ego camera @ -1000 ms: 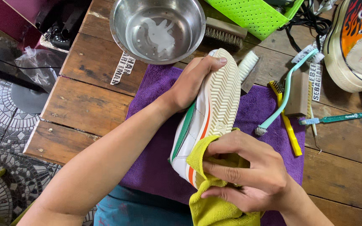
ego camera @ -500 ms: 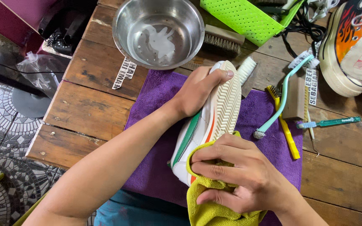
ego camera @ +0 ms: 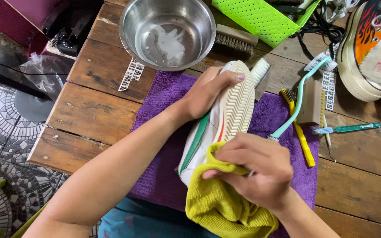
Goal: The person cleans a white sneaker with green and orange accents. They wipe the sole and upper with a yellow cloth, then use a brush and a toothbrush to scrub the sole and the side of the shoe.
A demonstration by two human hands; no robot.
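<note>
Left hand [ego camera: 208, 90] grips the white rubber-soled sneaker [ego camera: 230, 110] at twelve o'clock; right hand [ego camera: 254, 169] squeezes a yellow fuzzy cloth [ego camera: 219, 205] against its heel, wiping part done.

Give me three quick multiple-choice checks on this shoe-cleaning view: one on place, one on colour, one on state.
1. Where is the steel bowl?
A. beyond the purple towel
B. on the floor
C. inside the green basket

2. What colour is the cloth in the right hand?
A. white
B. yellow-green
C. purple

3. How is the white sneaker held?
A. sole flat on the towel
B. on its side, sole showing
C. dangling by its laces

Answers:
1 A, it sits on the wooden table past the purple towel.
2 B, the yellow-green cloth is bunched against the heel.
3 B, the left hand grips the toe.
</note>
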